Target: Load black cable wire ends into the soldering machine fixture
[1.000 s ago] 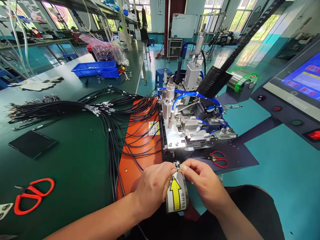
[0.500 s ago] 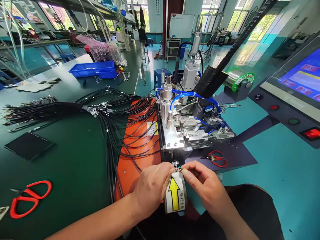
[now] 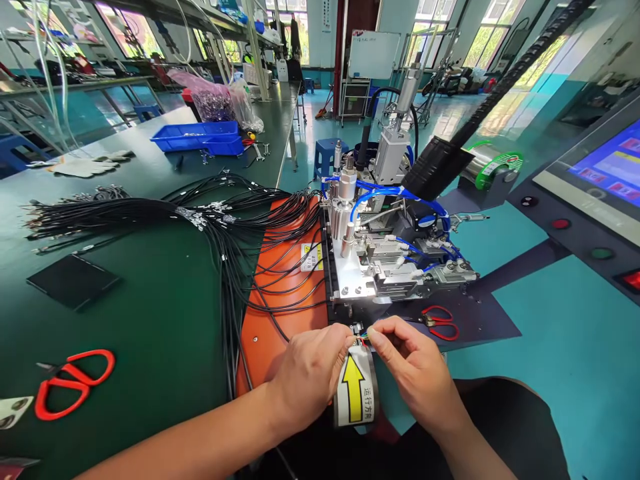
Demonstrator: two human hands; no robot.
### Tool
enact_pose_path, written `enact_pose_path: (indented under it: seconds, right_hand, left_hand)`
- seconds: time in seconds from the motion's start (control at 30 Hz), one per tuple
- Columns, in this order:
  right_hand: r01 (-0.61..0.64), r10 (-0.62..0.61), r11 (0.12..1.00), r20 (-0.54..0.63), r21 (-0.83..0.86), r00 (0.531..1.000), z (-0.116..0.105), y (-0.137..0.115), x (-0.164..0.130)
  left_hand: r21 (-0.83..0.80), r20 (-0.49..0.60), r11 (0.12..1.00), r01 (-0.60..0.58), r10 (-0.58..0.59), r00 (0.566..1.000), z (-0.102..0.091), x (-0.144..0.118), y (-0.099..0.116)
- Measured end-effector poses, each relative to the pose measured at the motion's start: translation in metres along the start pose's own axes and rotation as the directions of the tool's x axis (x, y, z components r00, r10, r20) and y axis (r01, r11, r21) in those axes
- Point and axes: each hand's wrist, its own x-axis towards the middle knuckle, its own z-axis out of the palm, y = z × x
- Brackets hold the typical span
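Head-cam view, looking down at a green workbench w/ a small pneumatic machine (image 3: 385, 247) at centre. Both bare hands meet just in front of it. Left hand (image 3: 313, 370) & right hand (image 3: 415, 363) each have thumb and forefinger pinched shut on the tip of a thin cable end (image 3: 361, 335), where tiny coloured wires show; the cable end sits at the machine's front edge, right above a label w/ a yellow arrow (image 3: 355, 393) pointing toward the machine. Judged step: aligning or spreading the fine wires before seating them at the front of the machine. Next move likely calls for a steady, small push along the arrow, keeping wires flat & in order. Left of the hands, a big bundle of black cables (image 3: 165, 217) fans over an orange mat (image 3: 280, 293). Red scissors (image 3: 75, 380) lie near left; a second red pair (image 3: 440, 321) sits just right of the hands. Touchscreen panel (image 3: 607, 173) far right
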Motion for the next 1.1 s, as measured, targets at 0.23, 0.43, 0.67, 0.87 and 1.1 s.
enact_pose_path:
  seconds: [0.23, 0.43, 0.67, 0.87, 1.1]
  right_hand:
    - [0.05, -0.048, 0.996, 0.029, -0.08, 0.998, -0.003, -0.005, 0.003]
    - [0.08, -0.075, 0.99, 0.041, -0.119, 0.996, -0.003, -0.004, 0.003]
    - [0.051, -0.05, 0.998, 0.028, -0.042, 0.998, 0.002, 0.007, 0.005]
    - [0.01, -0.01, 1.0, -0.033, 0.004, 0.999, 0.006, 0.017, 0.01]
    - [-0.006, 0.006, 1.0, -0.075, 0.002, 0.997, 0.012, 0.022, 0.015]
  left_hand:
    - [0.006, 0.011, 1.0, 0.012, -0.012, 1.0, 0.0, 0.0, 0.0]
    - [0.006, 0.0, 1.0, 0.02, -0.02, 1.0, 0.0, 0.0, 0.0]
    - [-0.036, -0.019, 0.999, 0.004, -0.005, 1.0, -0.003, -0.002, 0.002]
    - [-0.064, -0.035, 0.998, -0.005, 0.003, 0.999, -0.008, -0.002, 0.0]
    - [-0.1, 0.005, 0.993, 0.058, -0.058, 0.998, -0.006, 0.003, -0.004]
